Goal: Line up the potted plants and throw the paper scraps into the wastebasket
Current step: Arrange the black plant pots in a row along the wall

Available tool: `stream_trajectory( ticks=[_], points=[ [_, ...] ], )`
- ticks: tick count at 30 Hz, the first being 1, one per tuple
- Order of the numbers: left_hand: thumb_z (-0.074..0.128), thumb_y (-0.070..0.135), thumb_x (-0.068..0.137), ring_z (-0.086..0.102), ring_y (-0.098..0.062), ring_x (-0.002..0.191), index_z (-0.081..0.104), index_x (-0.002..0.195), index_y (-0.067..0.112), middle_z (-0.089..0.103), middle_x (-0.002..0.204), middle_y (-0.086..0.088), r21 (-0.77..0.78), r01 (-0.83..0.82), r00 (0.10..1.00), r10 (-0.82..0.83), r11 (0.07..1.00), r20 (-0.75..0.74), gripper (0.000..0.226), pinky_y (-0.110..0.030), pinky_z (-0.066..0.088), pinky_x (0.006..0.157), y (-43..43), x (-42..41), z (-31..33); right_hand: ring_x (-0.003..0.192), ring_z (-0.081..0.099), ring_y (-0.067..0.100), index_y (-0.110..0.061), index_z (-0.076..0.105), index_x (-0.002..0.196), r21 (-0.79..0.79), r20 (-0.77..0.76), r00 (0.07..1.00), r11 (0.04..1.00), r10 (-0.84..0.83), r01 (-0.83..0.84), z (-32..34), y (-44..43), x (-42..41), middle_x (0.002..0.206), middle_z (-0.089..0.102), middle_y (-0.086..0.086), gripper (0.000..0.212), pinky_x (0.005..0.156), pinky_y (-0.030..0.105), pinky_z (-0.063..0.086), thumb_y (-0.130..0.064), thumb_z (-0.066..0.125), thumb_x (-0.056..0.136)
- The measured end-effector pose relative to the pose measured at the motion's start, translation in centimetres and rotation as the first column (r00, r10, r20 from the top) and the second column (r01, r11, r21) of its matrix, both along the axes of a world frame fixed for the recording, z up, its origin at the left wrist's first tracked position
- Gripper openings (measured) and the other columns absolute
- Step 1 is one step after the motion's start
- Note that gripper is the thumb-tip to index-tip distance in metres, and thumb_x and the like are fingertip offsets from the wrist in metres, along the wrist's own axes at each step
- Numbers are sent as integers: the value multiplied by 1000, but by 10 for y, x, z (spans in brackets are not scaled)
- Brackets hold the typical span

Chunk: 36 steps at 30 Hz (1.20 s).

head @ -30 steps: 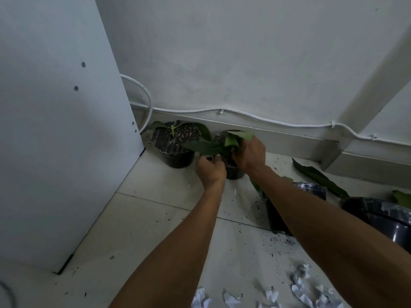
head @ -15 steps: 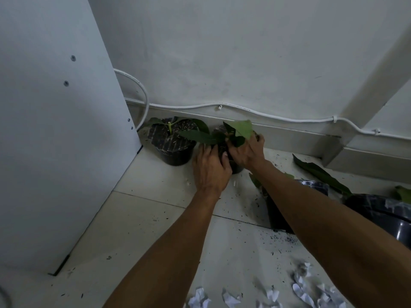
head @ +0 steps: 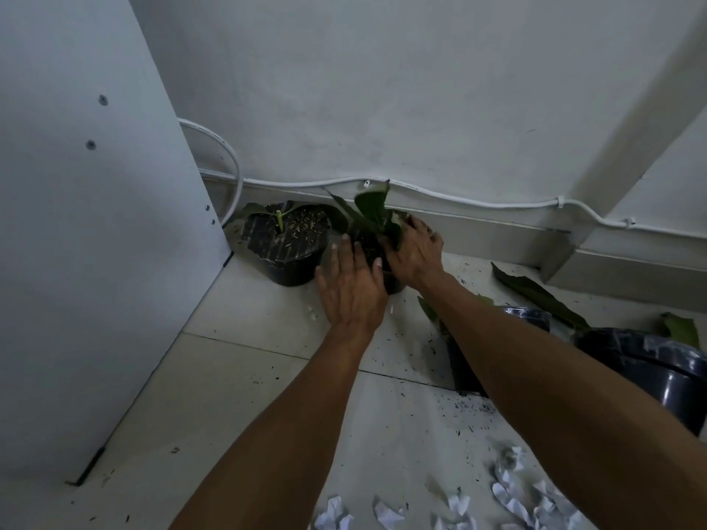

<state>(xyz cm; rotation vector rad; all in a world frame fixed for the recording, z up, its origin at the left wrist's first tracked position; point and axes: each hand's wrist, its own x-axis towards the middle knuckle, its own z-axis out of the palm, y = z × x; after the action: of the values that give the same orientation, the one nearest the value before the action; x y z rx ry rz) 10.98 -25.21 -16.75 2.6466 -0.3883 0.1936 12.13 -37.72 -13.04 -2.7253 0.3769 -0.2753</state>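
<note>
Both hands reach to a small potted plant (head: 377,239) on the floor (head: 267,376) near the wall (head: 421,89). The left hand (head: 350,288) lies flat against the pot's near side with fingers spread and straight, pressing rather than gripping. The right hand (head: 415,252) curls over the pot's right side among the leaves, fingers bent around its rim. Just left of it, touching or nearly so, stands a second pot (head: 289,242) beside a white cabinet (head: 88,223). To the right, well apart, a third pot (head: 465,371) sits partly hidden behind the right forearm, and next to it a dark wastebasket (head: 650,365) lined with plastic. Crumpled paper scraps (head: 512,495) lie scattered on the floor at the bottom, amid specks of soil. A white cable (head: 478,198) runs along the baseboard
</note>
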Motion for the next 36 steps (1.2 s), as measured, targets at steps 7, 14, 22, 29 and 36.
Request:
stream_trajectory(
  ticks=[7, 14, 22, 29, 36],
  points=[
    [26, 41, 106, 5, -30, 155, 0, 159, 4, 4, 168, -14, -66, -32, 971, 15, 997, -240, 69, -53, 13, 122, 0, -10, 23, 133, 44, 34, -20, 40, 146, 222, -137, 989, 975, 50, -18, 47, -21, -33, 142, 49, 12, 75, 109, 53, 39, -55, 65, 85],
    [63, 19, 90, 46, -34, 129, 34, 149, 9, 41, 146, -18, -104, 86, 991, -95, 991, -89, 66, -41, 44, 99, -20, -81, 53, 131, 51, 33, -6, 47, 144, 277, -185, 936, 898, -300, 342, 82, -68, -111, 147, 49, 18, 60, 102, 31, 41, -31, 65, 93],
    [26, 53, 102, 54, -38, 126, 50, 143, 8, 54, 143, -18, -367, -137, 679, -183, 920, -711, 65, -49, 47, 105, -69, -114, 81, 111, 58, 41, 2, 49, 136, 265, -438, 774, 758, -456, 596, 68, -84, -194, 142, 51, 22, 59, 93, 41, 53, -44, 44, 99],
    [57, 23, 87, 65, -28, 88, 67, 104, 6, 71, 109, -13, -489, -362, 755, -59, 794, -653, 26, -31, 49, 72, -90, -122, 91, 95, 66, 37, -2, 54, 98, 620, -310, 743, 467, -593, 630, 61, -86, -200, 104, 65, 18, 29, 85, 51, 59, -26, 50, 84],
    [56, -3, 83, 53, -15, 105, 58, 128, 20, 56, 121, 3, -718, -224, 875, -188, 659, -445, 51, -27, 46, 85, -105, -110, 83, 95, 60, 29, -3, 63, 124, 744, -188, 722, 383, -666, 548, 56, -92, -181, 122, 64, 15, 33, 45, 17, 55, -12, 51, 94]
  ],
)
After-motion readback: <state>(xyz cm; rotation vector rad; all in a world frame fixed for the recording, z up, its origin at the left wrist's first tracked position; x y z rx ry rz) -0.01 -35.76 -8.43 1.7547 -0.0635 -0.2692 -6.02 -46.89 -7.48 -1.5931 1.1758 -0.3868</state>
